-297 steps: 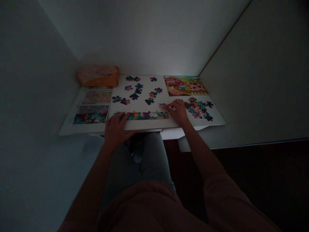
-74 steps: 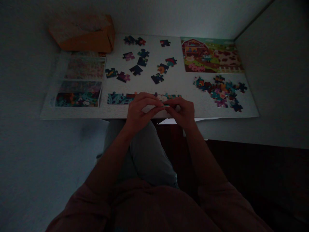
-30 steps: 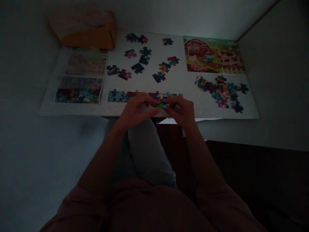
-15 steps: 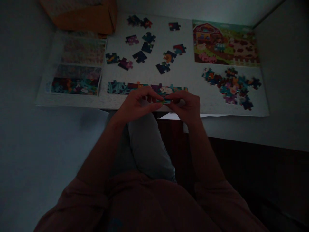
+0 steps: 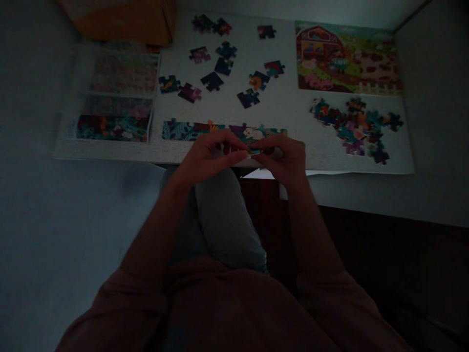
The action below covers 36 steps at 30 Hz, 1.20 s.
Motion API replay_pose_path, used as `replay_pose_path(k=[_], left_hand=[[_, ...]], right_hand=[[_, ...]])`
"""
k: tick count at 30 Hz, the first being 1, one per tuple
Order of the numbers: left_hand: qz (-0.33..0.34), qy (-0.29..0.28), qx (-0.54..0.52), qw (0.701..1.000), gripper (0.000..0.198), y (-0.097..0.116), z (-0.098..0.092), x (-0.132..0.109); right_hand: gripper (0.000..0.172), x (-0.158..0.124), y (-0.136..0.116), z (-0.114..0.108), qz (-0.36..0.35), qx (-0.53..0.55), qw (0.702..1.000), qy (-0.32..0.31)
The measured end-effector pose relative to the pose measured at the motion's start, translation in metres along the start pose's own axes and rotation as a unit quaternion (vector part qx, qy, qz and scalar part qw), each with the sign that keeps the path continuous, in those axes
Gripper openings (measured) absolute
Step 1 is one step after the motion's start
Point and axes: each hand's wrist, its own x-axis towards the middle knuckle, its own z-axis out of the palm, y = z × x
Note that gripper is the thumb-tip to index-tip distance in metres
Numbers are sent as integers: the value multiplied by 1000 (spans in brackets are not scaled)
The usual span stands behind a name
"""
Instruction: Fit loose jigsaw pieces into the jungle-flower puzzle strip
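Observation:
Both my hands meet just above the front edge of a white speckled board [image 5: 289, 117]. Between the fingertips of my left hand [image 5: 212, 156] and my right hand [image 5: 282, 159] is a small jigsaw piece [image 5: 253, 151], partly hidden by my fingers. Just beyond my hands lies a joined strip of colourful jigsaw pieces [image 5: 223, 130]. Several dark loose pieces [image 5: 211, 81] are spread farther back. A heap of jigsaw pieces [image 5: 353, 132] lies to the right, below a farm-scene puzzle picture [image 5: 346, 58].
Printed puzzle sheets [image 5: 119, 98] lie at the board's left side. An orange package [image 5: 117, 22] sits at the far left, cut off by the top of the view. Pale walls [image 5: 432, 49] rise beyond and beside the board. My knees [image 5: 223, 220] are below its front edge.
The board and its contents have shifted upward in the view. My hands stay together, with the small piece still held between my fingertips.

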Motion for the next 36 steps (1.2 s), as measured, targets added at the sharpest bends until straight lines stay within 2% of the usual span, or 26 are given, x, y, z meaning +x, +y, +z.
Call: replay_pose_path(k=[4, 9, 14, 19, 26, 33, 36], left_hand=[[-17, 13, -16, 1000, 55, 0, 2, 0], [-12, 16, 3, 1000, 56, -5, 5, 0], [18, 22, 19, 999, 67, -10, 2, -1], [-11, 31, 23, 999, 70, -10, 3, -4], [-38, 55, 5, 998, 70, -10, 6, -5], [-81, 36, 16, 996, 69, -5, 5, -4], [-82, 34, -3, 996, 70, -7, 7, -4]], right_hand=[[8, 0, -2, 0, -44, 27, 999, 15], [12, -2, 1, 1, -18, 32, 999, 25], [23, -2, 7, 5, 8, 27, 999, 38], [30, -3, 8, 5, 42, 8, 998, 37], [40, -5, 6, 5, 19, 0, 999, 28], [37, -6, 9, 6, -29, 31, 999, 34], [46, -6, 5, 6, -25, 22, 999, 27]])
